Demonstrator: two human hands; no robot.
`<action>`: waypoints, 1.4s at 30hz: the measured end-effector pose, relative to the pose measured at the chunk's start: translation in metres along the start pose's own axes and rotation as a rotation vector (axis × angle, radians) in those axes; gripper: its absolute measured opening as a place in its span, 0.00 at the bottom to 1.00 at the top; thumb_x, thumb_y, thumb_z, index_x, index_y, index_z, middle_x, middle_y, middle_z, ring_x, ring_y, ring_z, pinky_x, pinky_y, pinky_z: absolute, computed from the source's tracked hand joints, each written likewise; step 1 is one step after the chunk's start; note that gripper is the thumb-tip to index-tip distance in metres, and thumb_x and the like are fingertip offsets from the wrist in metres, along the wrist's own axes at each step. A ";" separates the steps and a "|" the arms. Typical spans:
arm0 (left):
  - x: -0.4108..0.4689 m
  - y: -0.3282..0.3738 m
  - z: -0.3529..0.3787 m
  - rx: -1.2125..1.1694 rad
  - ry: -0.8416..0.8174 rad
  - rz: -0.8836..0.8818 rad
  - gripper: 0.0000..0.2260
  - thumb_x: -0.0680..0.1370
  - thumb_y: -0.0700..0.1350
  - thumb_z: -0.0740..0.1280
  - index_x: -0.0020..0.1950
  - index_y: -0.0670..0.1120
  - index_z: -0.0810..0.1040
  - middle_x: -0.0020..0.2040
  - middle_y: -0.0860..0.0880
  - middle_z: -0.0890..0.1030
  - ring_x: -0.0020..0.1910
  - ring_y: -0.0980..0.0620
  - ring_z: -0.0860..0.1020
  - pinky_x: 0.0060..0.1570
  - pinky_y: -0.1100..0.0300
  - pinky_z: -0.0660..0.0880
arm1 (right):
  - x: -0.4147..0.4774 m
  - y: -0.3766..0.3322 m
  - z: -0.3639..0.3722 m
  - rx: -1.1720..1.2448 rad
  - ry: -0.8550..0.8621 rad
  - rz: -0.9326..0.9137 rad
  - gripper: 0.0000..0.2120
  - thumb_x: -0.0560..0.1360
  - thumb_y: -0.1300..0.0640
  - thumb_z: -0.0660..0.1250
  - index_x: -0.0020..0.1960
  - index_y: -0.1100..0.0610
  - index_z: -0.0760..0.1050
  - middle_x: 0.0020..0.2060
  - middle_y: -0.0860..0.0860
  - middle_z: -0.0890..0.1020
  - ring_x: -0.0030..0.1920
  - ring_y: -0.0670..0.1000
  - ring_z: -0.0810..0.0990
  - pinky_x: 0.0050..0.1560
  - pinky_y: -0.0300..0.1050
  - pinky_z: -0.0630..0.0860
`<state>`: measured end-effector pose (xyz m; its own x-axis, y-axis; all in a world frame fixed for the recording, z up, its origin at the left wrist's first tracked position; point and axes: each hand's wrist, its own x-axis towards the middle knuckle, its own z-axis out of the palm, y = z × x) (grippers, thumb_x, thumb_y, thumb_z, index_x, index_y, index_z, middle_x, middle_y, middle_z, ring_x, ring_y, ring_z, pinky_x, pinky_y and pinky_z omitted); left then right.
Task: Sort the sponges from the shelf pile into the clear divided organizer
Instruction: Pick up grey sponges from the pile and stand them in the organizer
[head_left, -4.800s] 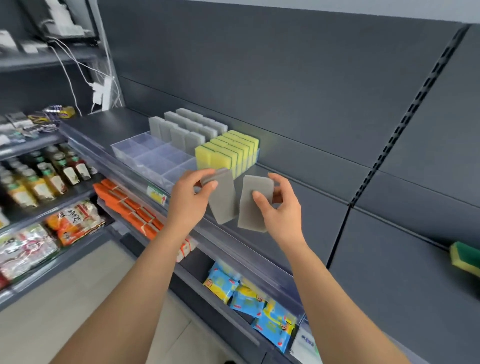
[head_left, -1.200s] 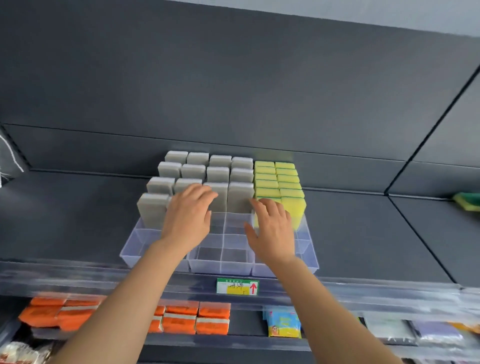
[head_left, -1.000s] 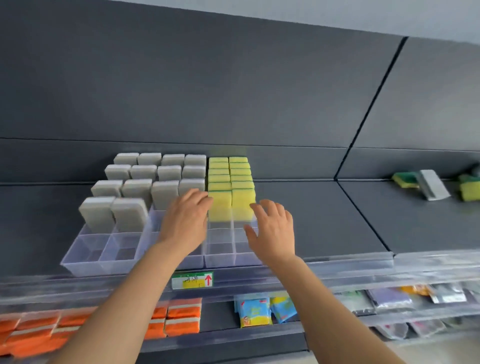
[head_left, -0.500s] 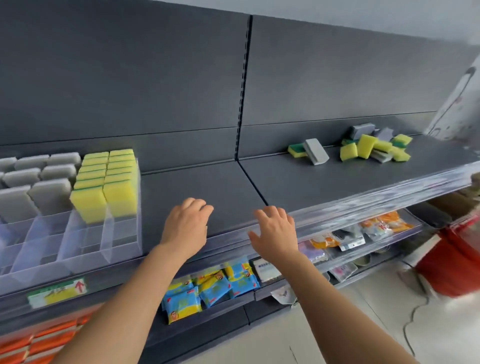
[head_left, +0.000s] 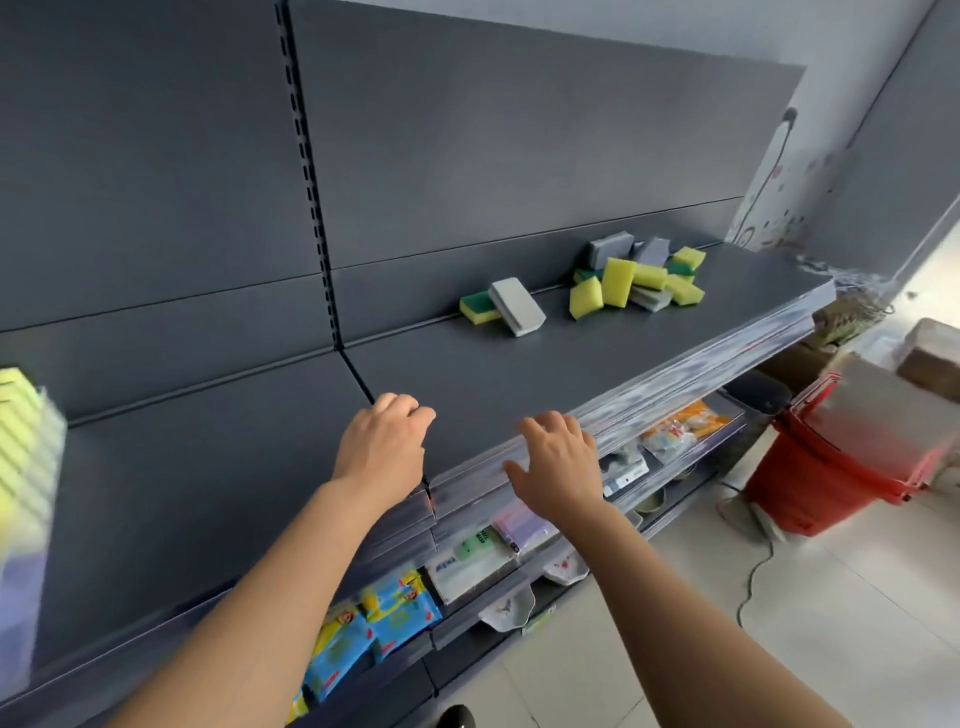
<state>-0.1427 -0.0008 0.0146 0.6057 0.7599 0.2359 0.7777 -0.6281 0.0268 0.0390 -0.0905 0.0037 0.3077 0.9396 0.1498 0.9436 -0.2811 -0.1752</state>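
A loose pile of yellow-green and grey sponges (head_left: 636, 283) lies on the dark shelf (head_left: 519, 374) at the far right. Closer to me a grey sponge (head_left: 517, 306) leans on a yellow-green one (head_left: 478, 307). The clear divided organizer (head_left: 23, 509) is blurred at the left edge, with yellow sponges (head_left: 18, 415) standing in it. My left hand (head_left: 382, 441) hovers over the shelf front, fingers curled, holding nothing. My right hand (head_left: 556, 467) is at the shelf's front lip, fingers spread and empty. Both hands are well short of the pile.
The shelf's front carries a clear plastic rail (head_left: 675, 384). Packaged goods (head_left: 374, 629) hang on the shelf below. A red basket stack (head_left: 831, 467) and boxes stand on the tiled floor at the right, with a cable (head_left: 753, 571) trailing across it.
My view has swung right, from the organizer toward the sponge pile. The grey sponges I held earlier now stand in the organizer, and both empty hands have moved right along the shelf.
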 end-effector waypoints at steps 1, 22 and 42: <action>0.014 0.003 0.005 -0.008 0.002 0.007 0.16 0.77 0.45 0.64 0.65 0.50 0.71 0.64 0.52 0.72 0.65 0.51 0.67 0.58 0.57 0.69 | 0.011 0.008 0.001 -0.010 0.002 0.008 0.23 0.75 0.44 0.64 0.67 0.52 0.67 0.65 0.52 0.70 0.66 0.56 0.66 0.67 0.52 0.62; 0.263 0.013 0.084 -0.088 -0.063 -0.050 0.20 0.78 0.47 0.65 0.68 0.46 0.68 0.71 0.48 0.65 0.69 0.48 0.64 0.63 0.55 0.67 | 0.222 0.122 0.021 0.023 0.064 0.159 0.23 0.74 0.46 0.66 0.66 0.53 0.69 0.64 0.54 0.69 0.65 0.56 0.65 0.63 0.50 0.63; 0.331 0.039 0.122 -0.226 0.040 -0.439 0.17 0.70 0.45 0.70 0.58 0.47 0.74 0.56 0.47 0.71 0.55 0.44 0.69 0.50 0.51 0.71 | 0.343 0.190 0.049 0.447 0.075 0.276 0.13 0.77 0.54 0.64 0.60 0.52 0.73 0.66 0.56 0.64 0.62 0.59 0.69 0.56 0.49 0.71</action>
<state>0.1082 0.2467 -0.0245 0.2184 0.9568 0.1917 0.8995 -0.2736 0.3406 0.3181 0.1878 -0.0264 0.5605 0.8213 0.1061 0.6869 -0.3896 -0.6136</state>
